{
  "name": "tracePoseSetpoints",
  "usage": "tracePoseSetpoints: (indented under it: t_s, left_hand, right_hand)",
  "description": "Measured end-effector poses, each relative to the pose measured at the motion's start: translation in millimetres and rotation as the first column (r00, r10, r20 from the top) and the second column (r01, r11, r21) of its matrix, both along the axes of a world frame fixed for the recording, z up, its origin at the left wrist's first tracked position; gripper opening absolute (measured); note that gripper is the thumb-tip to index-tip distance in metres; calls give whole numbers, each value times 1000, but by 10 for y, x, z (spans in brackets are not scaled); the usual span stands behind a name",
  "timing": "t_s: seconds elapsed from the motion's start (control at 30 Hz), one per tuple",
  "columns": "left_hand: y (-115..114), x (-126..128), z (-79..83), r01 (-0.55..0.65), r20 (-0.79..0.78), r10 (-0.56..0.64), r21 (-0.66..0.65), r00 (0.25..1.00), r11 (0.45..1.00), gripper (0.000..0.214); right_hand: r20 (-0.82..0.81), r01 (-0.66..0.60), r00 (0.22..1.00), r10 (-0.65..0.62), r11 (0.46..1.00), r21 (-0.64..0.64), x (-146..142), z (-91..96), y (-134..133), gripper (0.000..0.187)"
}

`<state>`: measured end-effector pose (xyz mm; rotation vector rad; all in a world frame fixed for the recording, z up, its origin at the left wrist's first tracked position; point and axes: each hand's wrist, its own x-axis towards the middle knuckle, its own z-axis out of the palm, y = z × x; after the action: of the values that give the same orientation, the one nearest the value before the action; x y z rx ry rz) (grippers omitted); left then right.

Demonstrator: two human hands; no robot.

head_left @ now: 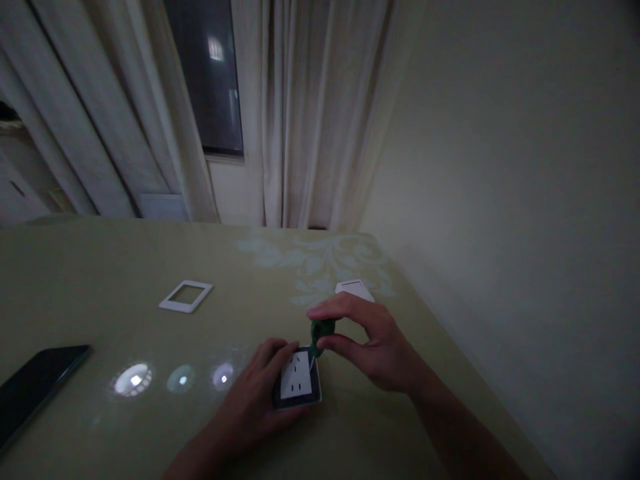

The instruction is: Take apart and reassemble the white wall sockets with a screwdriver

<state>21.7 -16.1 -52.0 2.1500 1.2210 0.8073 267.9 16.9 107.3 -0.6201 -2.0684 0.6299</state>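
Tabletop edge (440, 333) runs well right of the five-slot socket (297, 377); left hand (260, 383) grips its left side, right hand (377, 343) pinches a screwdriver (321, 329) at its right.

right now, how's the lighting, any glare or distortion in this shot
Head view: dim overall, with three bright glare spots on the glossy pale-green tabletop; head view: long beige fabric curtains lean at the left, perhaps wide-angle distortion; head view: dark slots on the white rectangular socket are legible.

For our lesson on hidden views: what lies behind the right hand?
Behind the right hand, part of a white piece shows on the table. The hand covers its near edge, so the full outline cannot be seen.
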Motion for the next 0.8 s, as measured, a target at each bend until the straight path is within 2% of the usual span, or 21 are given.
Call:
tracePoseSetpoints:
  t_s: [0.1,0.17,0.3,0.4,0.47,0.57,0.67,0.8]
  left_hand:
    - [13,-2,4,-2,8,2,-9,1000,1000,85]
    - [19,-4,7,-5,14,5,-1,1000,1000,85]
    - [14,-4,38,-6,16,6,13,1000,1000,84]
    - [2,-6,53,-16,11,16,4,1000,1000,84]
    - [-3,-10,44,-17,9,17,4,1000,1000,84]
    - [-1,-11,19,1,16,-2,8,1000,1000,84]
    - [8,-6,11,-2,15,2,15,1000,1000,82]
    - [12,7,43,-26,-2,26,15,1000,1000,82]
  right_hand:
    - [-55,96,994,-91,991,94,-22,-42,18,34]
    - [-41,116,993,-112,986,122,-38,-21,-20,36]
    - [88,62,994,-60,998,-18,-20,115,-127,37]
    - [108,98,990,-87,989,-110,-3,163,-141,33]
    - [89,174,982,-166,981,-82,-18,145,-137,27]
    - [71,235,969,-235,972,19,-65,100,-174,29]
    - [94,200,974,-204,978,54,-80,94,-229,27]
    - [94,135,988,-125,985,-111,-41,122,-208,28]
